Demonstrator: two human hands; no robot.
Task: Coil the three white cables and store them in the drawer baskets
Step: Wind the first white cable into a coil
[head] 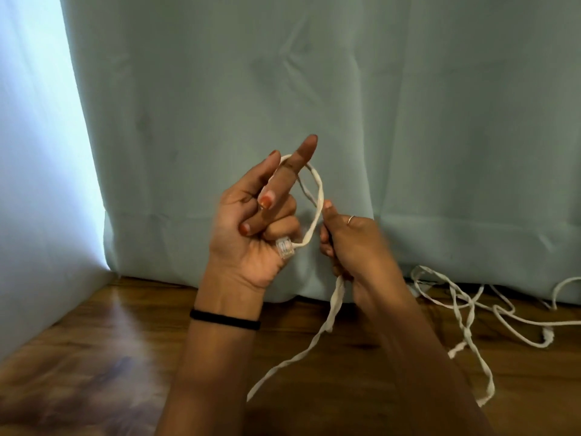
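Note:
A flat white cable [317, 212] loops over the raised fingers of my left hand [248, 234], which pinches its clear plug [286, 247] against the palm. My right hand [352, 243] grips the same cable just right of the loop, and the cable hangs down from that fist and trails across the wooden floor [94, 357]. More white cable [471, 313] lies tangled on the floor at the right, near the curtain's hem. I cannot tell whether the tangle is one cable or more. No drawer or basket is in sight.
A pale green curtain [314, 89] hangs straight ahead down to the floor. A white wall [31, 215] closes off the left side. A black band [224, 319] sits on my left wrist.

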